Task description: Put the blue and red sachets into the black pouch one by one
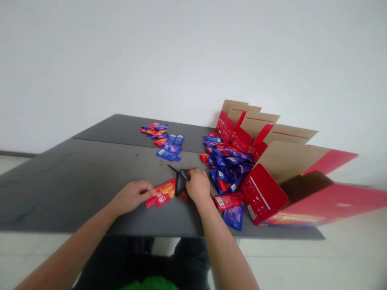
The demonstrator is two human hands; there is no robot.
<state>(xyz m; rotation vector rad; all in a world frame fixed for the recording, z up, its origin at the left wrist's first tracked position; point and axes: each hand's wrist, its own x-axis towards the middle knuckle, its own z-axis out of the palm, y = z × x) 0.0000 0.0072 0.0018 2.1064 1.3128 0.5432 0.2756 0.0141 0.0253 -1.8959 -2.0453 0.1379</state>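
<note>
My left hand point(133, 196) has its fingers closed at the left end of a flat red pouch point(165, 192) with orange fruit printed on it. The pouch lies on the dark grey table. My right hand point(198, 184) is wrapped around a black hand tool point(181, 181) that sits at the pouch's right end. A thin black piece sticks out from the tool to the upper left; its exact kind I cannot make out. To the right of my right hand lie a red pouch point(229, 200) and a purple pouch point(233, 217).
A heap of blue and red pouches point(231, 161) rests against open red cartons point(266, 193) along the table's right side. Flat blue pouches point(169, 150) and a small red and blue pile point(154, 129) lie farther back. A white wall point(151, 60) stands behind the table point(75, 189).
</note>
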